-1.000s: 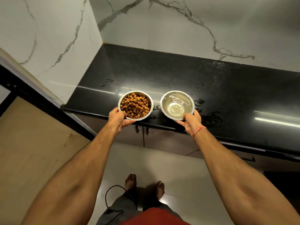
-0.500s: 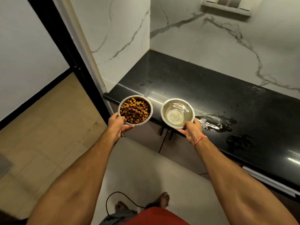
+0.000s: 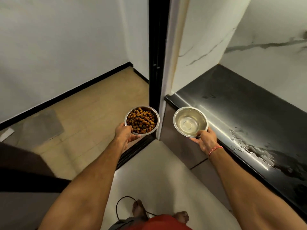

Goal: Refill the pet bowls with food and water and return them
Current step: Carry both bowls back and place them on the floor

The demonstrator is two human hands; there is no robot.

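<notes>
I hold two steel bowls in the air, off the counter. My left hand (image 3: 125,134) grips the near rim of the food bowl (image 3: 142,120), which is heaped with brown kibble and hangs over the doorway threshold. My right hand (image 3: 206,141), with a red thread at the wrist, grips the near rim of the water bowl (image 3: 190,121); clear water lies in its bottom. That bowl hovers at the left end of the black counter (image 3: 249,113). Both bowls are level.
A black door frame (image 3: 157,63) stands straight ahead between the bowls. Beyond it lies a beige tiled floor (image 3: 83,113) with a grey mat (image 3: 42,126). Water puddles (image 3: 254,150) wet the counter at the right. A dark cable (image 3: 119,208) loops by my bare feet.
I have lifted both bowls off the counter and turned left. The counter has slid to the right of view and the doorway now faces me.
</notes>
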